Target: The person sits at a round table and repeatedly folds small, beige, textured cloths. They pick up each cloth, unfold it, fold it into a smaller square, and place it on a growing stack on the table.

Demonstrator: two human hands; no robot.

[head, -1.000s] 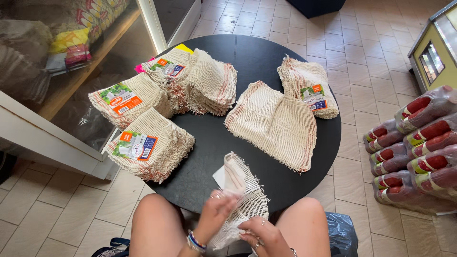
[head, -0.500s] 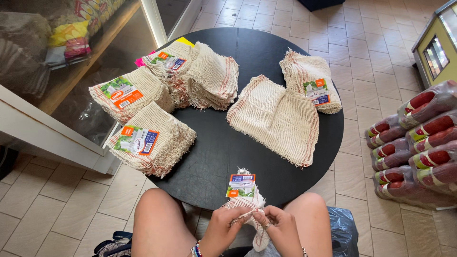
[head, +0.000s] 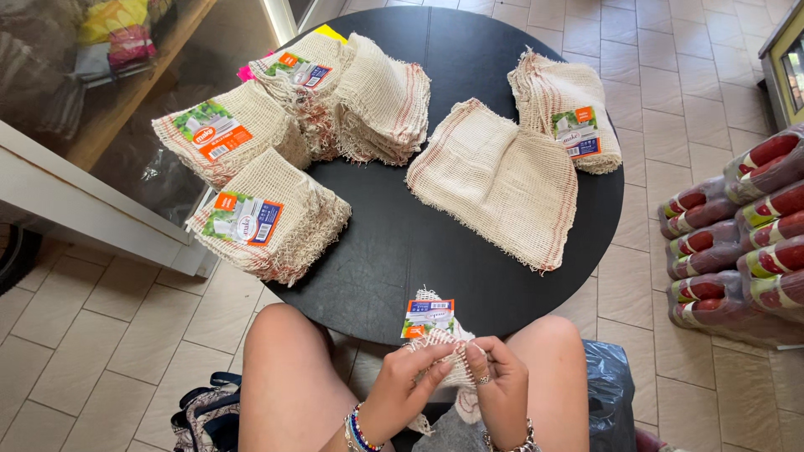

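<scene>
Both hands hold one folded cream mesh cloth (head: pixel 444 347) with a colourful paper label (head: pixel 428 317) at the near rim of a round black table (head: pixel 402 251). My left hand (head: pixel 410 381) grips the cloth from the left. My right hand (head: pixel 502 385) pinches it from the right, with a ring showing on one finger. Part of the cloth hangs down between my knees. On the table lie labelled stacks of the same cloth: a near-left stack (head: pixel 272 218), a far-left stack (head: pixel 226 134), a back stack (head: pixel 352 92) and a right stack (head: pixel 565 109).
An unfolded flat cloth (head: pixel 502 184) lies mid-right on the table. Shrink-wrapped packs of red-labelled bottles (head: pixel 745 243) stand on the tiled floor to the right. A white shelf edge (head: pixel 92 209) runs at left. A bag (head: pixel 205 414) lies on the floor by my left knee, dark plastic (head: pixel 611 385) by my right.
A second ago my hands were folding a loose cloth on the table rim. Now the cloth is bunched smaller, with a label on top, held in both hands closer to my lap.
</scene>
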